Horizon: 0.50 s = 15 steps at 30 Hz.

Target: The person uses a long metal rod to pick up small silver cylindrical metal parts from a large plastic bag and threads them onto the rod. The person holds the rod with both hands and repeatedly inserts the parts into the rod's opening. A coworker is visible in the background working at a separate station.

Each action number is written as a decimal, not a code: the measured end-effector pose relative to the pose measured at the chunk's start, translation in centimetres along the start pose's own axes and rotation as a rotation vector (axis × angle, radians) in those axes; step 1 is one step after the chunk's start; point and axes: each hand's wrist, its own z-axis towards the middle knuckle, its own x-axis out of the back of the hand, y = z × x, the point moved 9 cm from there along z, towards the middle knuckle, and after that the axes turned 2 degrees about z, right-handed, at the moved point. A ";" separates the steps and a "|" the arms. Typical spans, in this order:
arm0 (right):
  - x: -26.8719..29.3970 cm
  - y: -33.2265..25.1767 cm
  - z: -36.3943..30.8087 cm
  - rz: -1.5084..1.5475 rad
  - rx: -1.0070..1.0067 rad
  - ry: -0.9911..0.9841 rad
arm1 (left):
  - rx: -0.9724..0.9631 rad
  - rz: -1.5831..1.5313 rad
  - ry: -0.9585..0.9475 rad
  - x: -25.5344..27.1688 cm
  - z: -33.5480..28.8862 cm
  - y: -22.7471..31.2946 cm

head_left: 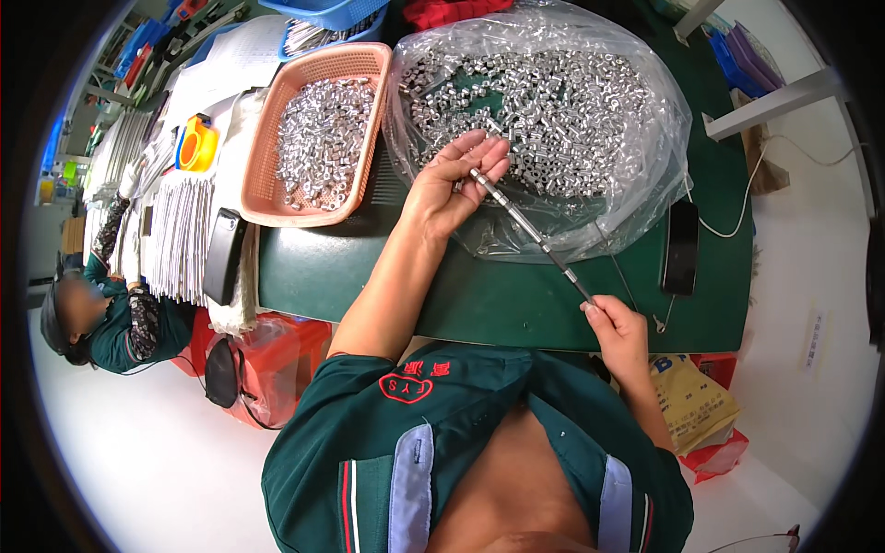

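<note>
A thin dark rod (pixel 580 288) with several silver metal sleeves (pixel 524 221) strung along it slants across in front of me. My right hand (pixel 619 334) is closed on its lower, near end, thumb and fingers pinching it. Palm up, my left hand (pixel 454 182) has its thumb and curled fingers at the rod's upper end, by the topmost sleeve. Whether loose sleeves also lie in that palm is hidden. Behind the left hand, a clear plastic bag (pixel 636 217) lies spread out, holding a heap of small silver sleeves (pixel 562 111).
A pink basket (pixel 253 180) of small metal pieces stands left of the bag. Blue baskets (pixel 336 14) sit behind it. A black phone (pixel 680 249) and a cable lie at the right of the green table (pixel 369 267). At far left, a co-worker (pixel 129 313) sits by bundled white rods (pixel 180 235).
</note>
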 end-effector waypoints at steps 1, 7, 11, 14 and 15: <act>-0.1 0.3 0.1 0.009 0.020 0.019 | -0.004 -0.009 -0.017 0.1 0.1 -0.2; -1.5 2.0 0.6 0.140 -0.102 -0.041 | 0.049 -0.110 -0.159 -0.9 0.0 -1.0; -1.8 2.9 0.8 0.269 -0.180 -0.079 | 0.110 -0.153 -0.159 -1.0 0.0 -1.2; -1.3 2.5 0.7 0.257 -0.195 -0.065 | 0.113 -0.194 -0.162 -1.3 -0.2 -0.8; -1.2 2.5 0.6 0.235 -0.186 -0.066 | 0.114 -0.204 -0.170 -1.4 -0.3 -0.7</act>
